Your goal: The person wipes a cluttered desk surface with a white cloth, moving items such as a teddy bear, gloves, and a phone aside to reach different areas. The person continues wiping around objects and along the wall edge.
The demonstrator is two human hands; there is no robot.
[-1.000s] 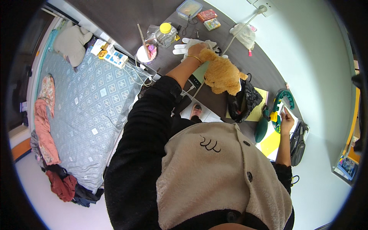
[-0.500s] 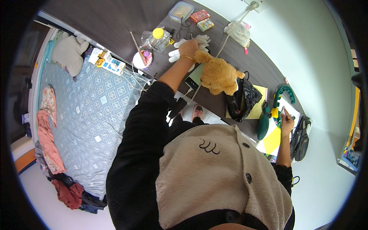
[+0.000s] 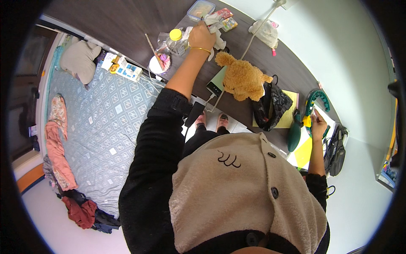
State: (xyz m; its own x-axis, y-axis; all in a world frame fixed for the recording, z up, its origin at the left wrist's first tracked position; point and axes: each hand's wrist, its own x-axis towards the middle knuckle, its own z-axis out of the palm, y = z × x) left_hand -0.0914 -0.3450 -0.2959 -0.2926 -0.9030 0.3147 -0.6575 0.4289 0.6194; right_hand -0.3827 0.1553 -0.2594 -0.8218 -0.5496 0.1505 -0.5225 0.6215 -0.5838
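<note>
My left hand (image 3: 202,37) is closed on a pair of white gloves (image 3: 219,41) over the far part of the desk; some of the fabric hangs beside the fist and some sticks out beyond it. Left of that hand stands a clear jar (image 3: 176,45) with a yellow lid. A brown teddy bear (image 3: 244,80) lies on the desk to the hand's near right. Over at the right, my right hand (image 3: 319,126) has its fingers pinched together around something small and whitish, too small to name. It is next to a dark green curved object (image 3: 316,96) with a yellow part.
A black plastic bag (image 3: 272,108) sits on yellow paper (image 3: 289,98). At the back are a lidded food container (image 3: 200,9) and small boxes (image 3: 229,24). A phone-like device (image 3: 215,88) is plugged in near the front edge. A cable crosses the desk. Left is a bed (image 3: 127,114).
My left hand has moved farther back on the desk, lifting the white gloves with it toward the small boxes. The right hand stays by the green object.
</note>
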